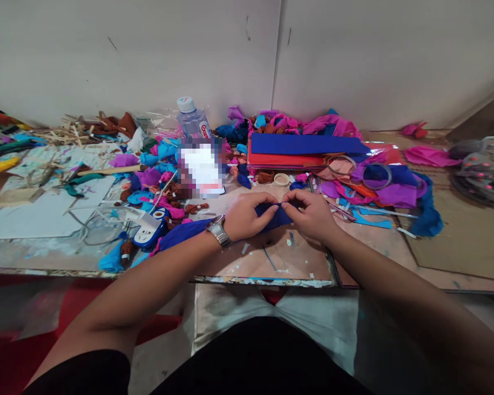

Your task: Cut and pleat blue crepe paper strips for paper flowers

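Between my two hands is a strip of dark blue crepe paper (275,218), pinched along its upper edge. My left hand (249,215), with a metal watch on the wrist, is closed on the paper with its thumb on top. Close against it, my right hand (308,213) pinches the same edge between thumb and fingers. The strip's long end (183,233) trails left under my left forearm on the table. Behind my hands lies a cream-coloured ring (281,179), perhaps a tape roll.
A flat stack of blue and red paper (308,145) lies at the back. Beside a clear bottle (193,120) stands a blurred-out bright screen. A power strip (151,230) with a plugged-in charger sits left among crumpled paper pieces. Rolls of clear tape (377,176) lie right.
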### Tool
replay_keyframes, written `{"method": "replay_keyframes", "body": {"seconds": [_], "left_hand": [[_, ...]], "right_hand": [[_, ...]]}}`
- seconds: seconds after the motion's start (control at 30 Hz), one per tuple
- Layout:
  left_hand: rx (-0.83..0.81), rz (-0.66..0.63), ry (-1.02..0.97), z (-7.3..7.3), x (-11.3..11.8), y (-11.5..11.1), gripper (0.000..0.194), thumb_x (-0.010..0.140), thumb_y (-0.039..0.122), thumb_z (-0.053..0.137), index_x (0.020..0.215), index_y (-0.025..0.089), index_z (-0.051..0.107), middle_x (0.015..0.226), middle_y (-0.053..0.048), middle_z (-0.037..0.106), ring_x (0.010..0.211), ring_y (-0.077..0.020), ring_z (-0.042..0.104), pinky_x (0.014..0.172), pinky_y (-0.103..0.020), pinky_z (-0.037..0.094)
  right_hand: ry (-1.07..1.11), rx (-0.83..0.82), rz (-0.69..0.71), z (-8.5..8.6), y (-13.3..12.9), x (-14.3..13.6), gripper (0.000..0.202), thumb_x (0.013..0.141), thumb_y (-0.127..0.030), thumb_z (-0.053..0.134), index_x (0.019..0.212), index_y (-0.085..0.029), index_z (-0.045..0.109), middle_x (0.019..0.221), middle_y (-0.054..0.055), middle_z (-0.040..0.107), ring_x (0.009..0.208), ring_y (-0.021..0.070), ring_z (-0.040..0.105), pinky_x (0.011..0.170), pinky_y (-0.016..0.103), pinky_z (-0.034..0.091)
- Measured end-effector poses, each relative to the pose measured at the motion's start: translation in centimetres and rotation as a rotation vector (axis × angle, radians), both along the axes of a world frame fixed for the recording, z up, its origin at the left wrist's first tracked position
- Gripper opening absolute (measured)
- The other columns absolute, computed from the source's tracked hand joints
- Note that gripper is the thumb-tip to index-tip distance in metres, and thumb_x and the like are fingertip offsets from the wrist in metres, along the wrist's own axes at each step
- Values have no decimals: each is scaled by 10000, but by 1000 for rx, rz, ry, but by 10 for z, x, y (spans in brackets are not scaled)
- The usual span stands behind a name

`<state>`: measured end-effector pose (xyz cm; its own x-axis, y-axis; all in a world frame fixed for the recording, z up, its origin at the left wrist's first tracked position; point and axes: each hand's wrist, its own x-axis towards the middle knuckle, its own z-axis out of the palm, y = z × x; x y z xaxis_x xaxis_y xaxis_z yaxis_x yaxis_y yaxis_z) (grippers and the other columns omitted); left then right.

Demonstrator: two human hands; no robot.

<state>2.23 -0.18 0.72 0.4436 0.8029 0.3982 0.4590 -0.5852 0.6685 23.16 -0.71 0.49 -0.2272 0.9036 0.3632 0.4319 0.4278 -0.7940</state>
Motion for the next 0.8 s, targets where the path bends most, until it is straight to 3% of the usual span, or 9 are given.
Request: {"method": "replay_keyframes", "body": {"seconds": [0.17, 0.33, 0.47, 0.8], "left_hand": [[-99, -9, -27, 0, -2, 4, 233, 953, 363, 615, 991, 189, 765, 963, -39, 793, 871, -186, 708, 828, -316, 524], [-173, -58, -80, 1, -3, 7, 244, 939, 380, 653, 966, 181, 794, 919, -36, 799, 817, -173, 710, 784, -296, 531], [-239, -108, -108, 0, -5, 10, 254, 932, 375, 661, 977, 167, 800, 888, -40, 794, 776, -167, 696, 724, -278, 517], [-280, -106, -216, -1, -9, 20, 202, 848, 225, 666, 1010, 152, 762, 949, -61, 780, 865, -179, 694, 798, -288, 508]], "right_hand": [[-14, 25, 5, 1, 0, 1, 77, 892, -251, 616, 862, -202, 667, 767, -1, 660, 704, 163, 592, 656, 279, 468], [15, 28, 68, 6, -3, 2, 152, 892, -281, 673, 1009, -203, 729, 920, 35, 757, 830, 201, 692, 760, 315, 525], [-74, 99, 70, 5, -1, 4, 129, 913, -306, 685, 972, -217, 757, 940, 47, 790, 868, 228, 726, 823, 355, 542], [-81, 127, 114, 3, 1, 10, 148, 913, -254, 690, 1036, -227, 767, 1014, 31, 802, 922, 213, 748, 867, 325, 558]]}}
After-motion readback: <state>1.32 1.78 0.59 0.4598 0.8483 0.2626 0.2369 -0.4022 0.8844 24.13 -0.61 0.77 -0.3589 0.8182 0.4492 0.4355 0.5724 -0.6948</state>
